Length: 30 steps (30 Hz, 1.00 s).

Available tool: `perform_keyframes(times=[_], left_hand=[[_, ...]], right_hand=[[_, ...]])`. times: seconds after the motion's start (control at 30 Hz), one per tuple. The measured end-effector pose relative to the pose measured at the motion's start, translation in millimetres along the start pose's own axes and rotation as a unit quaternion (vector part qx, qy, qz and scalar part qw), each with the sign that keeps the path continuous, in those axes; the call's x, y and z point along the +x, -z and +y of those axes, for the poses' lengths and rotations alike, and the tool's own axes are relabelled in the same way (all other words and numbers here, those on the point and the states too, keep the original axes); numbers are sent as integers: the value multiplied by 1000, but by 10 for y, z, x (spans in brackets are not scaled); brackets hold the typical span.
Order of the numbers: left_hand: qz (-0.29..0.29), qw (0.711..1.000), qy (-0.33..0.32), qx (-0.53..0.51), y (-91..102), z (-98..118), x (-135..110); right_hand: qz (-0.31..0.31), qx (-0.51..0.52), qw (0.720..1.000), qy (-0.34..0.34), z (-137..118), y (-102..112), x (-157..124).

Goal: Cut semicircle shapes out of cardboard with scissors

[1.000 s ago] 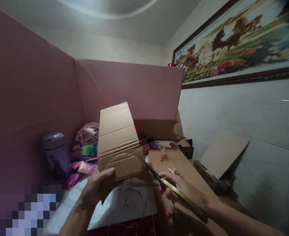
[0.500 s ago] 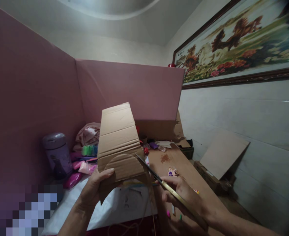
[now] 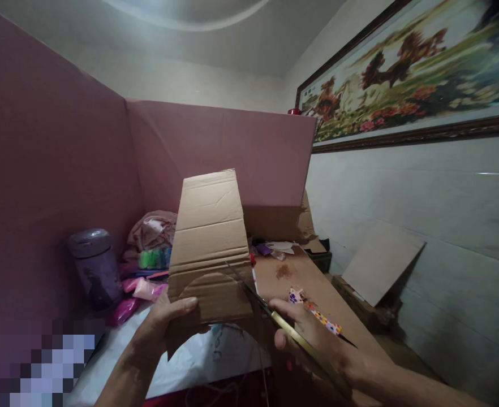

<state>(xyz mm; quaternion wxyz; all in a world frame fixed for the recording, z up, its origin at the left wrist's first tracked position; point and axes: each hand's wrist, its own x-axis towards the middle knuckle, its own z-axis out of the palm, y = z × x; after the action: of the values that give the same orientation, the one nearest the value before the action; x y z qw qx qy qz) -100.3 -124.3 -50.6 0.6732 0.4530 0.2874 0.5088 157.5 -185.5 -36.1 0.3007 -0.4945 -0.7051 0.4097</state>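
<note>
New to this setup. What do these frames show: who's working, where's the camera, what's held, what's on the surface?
No machine here: a person works with two bare hands. Every picture comes from one camera worn on that person's head, looking forward and down.

The left hand grips a piece of cardboard, thumb in front; a curved line marks its lower part. The right hand holds a slim tool with a pale yellow handle and a dark pointed end, overlapping the cardboard in view; whether they touch is unclear.

On the brown table lies a flower-patterned item. Below the cardboard is a white sheet; to the left are pink packets and a purple flask.
</note>
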Motion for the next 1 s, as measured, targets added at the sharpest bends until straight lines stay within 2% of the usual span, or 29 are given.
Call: perform_keyframes(times=[0.1, 0.2, 0.4, 0.57, 0.73, 0.9, 1.0], left_hand=[[-12, 1000, 0, 7, -15, 46, -27], [-20, 1000, -4, 15, -10, 69, -33], [-30, 999, 0, 29, 19, 32, 0], [-78, 996, 9, 31, 37, -26, 6], [-88, 995, 11, 52, 95, -44, 20], [-109, 992, 18, 55, 92, -36, 17], [-121, 991, 22, 53, 75, -21, 10]], right_hand=[[27, -11, 1000, -11, 108, -51, 42], [47, -40, 998, 19, 163, -75, 64], [47, -118, 988, 86, -37, 58, 72], [25, -150, 981, 124, -129, 160, 105], [7, -151, 983, 100, -31, 111, 119], [85, -252, 957, 117, 42, 96, 110], [51, -243, 963, 99, 12, 157, 98]])
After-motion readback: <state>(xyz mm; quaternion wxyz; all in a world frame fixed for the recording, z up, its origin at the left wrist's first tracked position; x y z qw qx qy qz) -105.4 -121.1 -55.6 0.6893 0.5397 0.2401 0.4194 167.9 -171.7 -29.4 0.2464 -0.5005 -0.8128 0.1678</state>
